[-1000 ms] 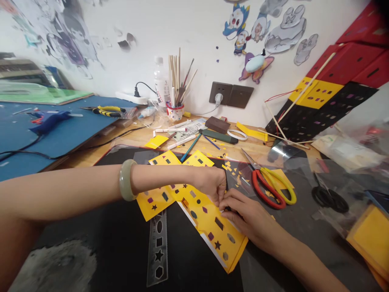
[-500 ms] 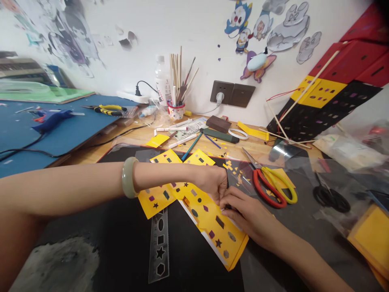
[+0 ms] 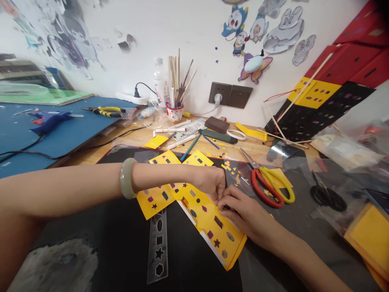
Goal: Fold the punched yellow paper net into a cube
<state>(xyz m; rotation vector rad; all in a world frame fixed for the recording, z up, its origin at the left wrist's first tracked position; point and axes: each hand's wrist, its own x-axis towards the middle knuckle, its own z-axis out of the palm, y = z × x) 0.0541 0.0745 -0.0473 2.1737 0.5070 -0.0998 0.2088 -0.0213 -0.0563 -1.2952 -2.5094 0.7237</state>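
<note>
A yellow sheet of paper with cut-out shapes, stars and ovals among them, lies slantwise on the black mat, with folded edges and white strips along its near side. My left hand reaches across it, fingers closed at the sheet's far edge; what they pinch is hidden. Touching those fingertips, my right hand has its thumb and fingers closed on the same edge. Other punched yellow paper extends under and beyond my left forearm. Below it lies a clear stencil ruler with shape openings.
Red-and-yellow-handled scissors and yellow scraps lie beyond my right hand. Black scissors and yellow sheets are at the right. A cup of sticks, pens and a glue gun lie farther back.
The view has shifted slightly. Both hands keep their closed position at the paper's far edge, with the right fingers moving only a little.
</note>
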